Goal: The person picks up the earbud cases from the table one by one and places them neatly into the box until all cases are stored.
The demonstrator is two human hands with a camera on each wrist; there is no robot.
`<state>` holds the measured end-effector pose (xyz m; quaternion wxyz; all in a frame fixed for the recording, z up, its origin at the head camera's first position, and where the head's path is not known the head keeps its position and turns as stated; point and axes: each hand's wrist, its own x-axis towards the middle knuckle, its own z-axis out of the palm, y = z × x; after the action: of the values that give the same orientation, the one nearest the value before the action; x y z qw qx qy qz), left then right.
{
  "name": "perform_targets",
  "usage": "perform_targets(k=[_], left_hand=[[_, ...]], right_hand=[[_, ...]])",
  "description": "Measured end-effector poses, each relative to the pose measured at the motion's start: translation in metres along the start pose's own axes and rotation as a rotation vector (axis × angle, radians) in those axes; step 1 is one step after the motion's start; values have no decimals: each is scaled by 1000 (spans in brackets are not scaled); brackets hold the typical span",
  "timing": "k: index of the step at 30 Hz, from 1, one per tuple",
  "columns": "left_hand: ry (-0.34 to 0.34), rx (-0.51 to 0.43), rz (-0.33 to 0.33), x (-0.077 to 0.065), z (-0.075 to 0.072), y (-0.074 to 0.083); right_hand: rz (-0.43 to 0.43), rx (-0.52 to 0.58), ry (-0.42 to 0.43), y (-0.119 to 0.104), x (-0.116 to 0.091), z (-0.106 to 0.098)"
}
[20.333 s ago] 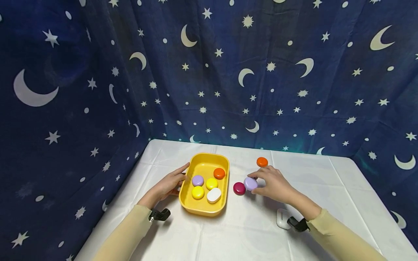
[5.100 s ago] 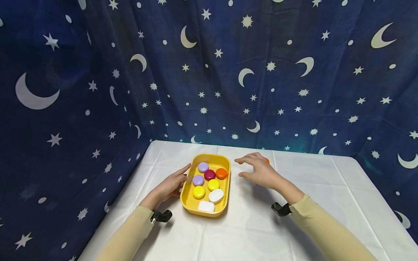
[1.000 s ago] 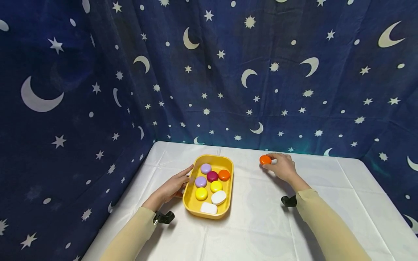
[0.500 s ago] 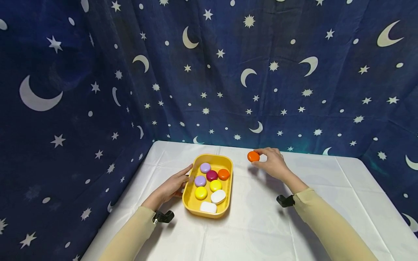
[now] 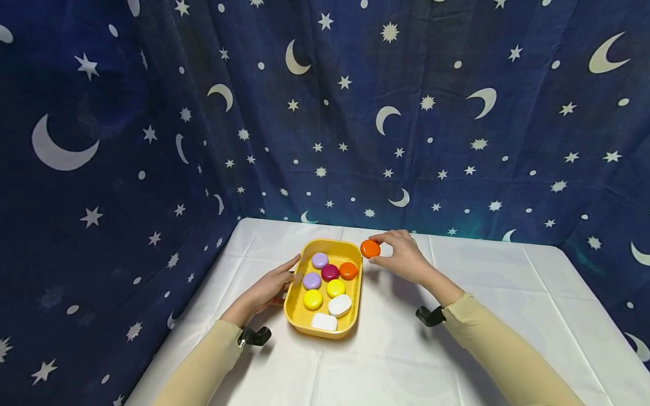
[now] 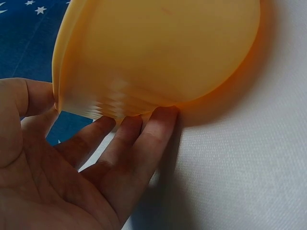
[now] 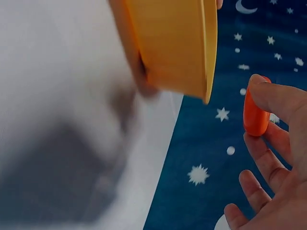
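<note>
In the head view my right hand (image 5: 406, 260) pinches a glossy orange disc (image 5: 370, 248) between thumb and fingers, right at the upper right rim of a yellow tray (image 5: 311, 329). The right wrist view shows this orange disc (image 7: 256, 108) edge-on, with the other fingers spread below. At the tray's left side is my left hand (image 5: 266, 289); in the left wrist view its fingertips (image 6: 163, 115) touch the ridged wall, thumb at the rim. Inside the tray lie two lilac discs (image 5: 312, 281), a crimson disc (image 5: 330, 273), another orange disc (image 5: 347, 270), two yellow discs (image 5: 313, 300) and two white rounded pieces (image 5: 324, 322).
A white cloth covers the table (image 5: 396, 361). Behind it and to the left hangs a dark blue curtain (image 5: 350, 129) with moons and stars. Each wrist wears a black camera mount, such as the right mount (image 5: 430, 316).
My right hand has picked up the orange disc and carried it left to the tray rim. Since the oldest frame, lilac, crimson and white pieces have gone into the tray. The left hand stays put.
</note>
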<state>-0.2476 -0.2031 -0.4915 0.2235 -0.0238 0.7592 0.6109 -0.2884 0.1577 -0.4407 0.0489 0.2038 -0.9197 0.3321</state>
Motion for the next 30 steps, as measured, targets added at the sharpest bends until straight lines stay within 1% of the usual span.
perform_targets(k=[8, 15, 19, 24, 27, 30], left_hand=[[-1, 2, -2, -1, 0, 1], [-7, 5, 2, 0, -1, 0], [-12, 0, 8, 0, -1, -1], [-11, 0, 17, -1, -1, 0], [-11, 0, 16, -1, -2, 0], [-12, 0, 12, -1, -2, 0]], right_hand=[[-42, -36, -34, -18, 3, 11], [-33, -73, -93, -31, 6, 23], [-33, -111, -146, -34, 5, 29], [-64, -153, -199, -36, 4, 34], [-72, -185, -208, -36, 2, 35], [-69, -183, -196, -37, 0, 32]])
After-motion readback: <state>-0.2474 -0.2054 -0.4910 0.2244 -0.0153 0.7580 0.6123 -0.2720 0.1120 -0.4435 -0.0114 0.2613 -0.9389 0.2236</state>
